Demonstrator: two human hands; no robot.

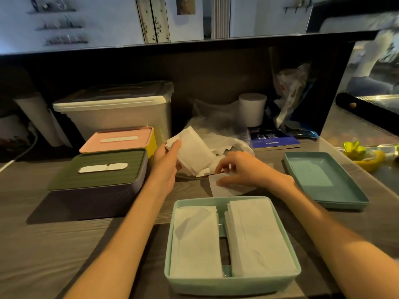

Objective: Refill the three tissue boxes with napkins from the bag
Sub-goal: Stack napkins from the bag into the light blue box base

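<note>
An open mint-green tissue box (231, 284) stands at the front with two stacks of white napkins (257, 238) side by side in it. Its lid (323, 180) lies upturned to the right. Two closed boxes stand at the left: a green-lidded purple box (97, 169) and behind it a pink-lidded yellow box (118, 140). My left hand (167, 160) holds up a stack of napkins (194, 152) over the clear plastic bag (228, 141). My right hand (239, 169) pinches loose napkins at the bag's mouth; one napkin (224, 189) lies flat on the table under it.
A large lidded translucent bin (116, 113) stands behind the closed boxes. A paper roll (252, 108), a blue booklet (272, 139) and crumpled bags sit at the back right against a dark partition. A yellow-green toy (362, 155) lies at the far right.
</note>
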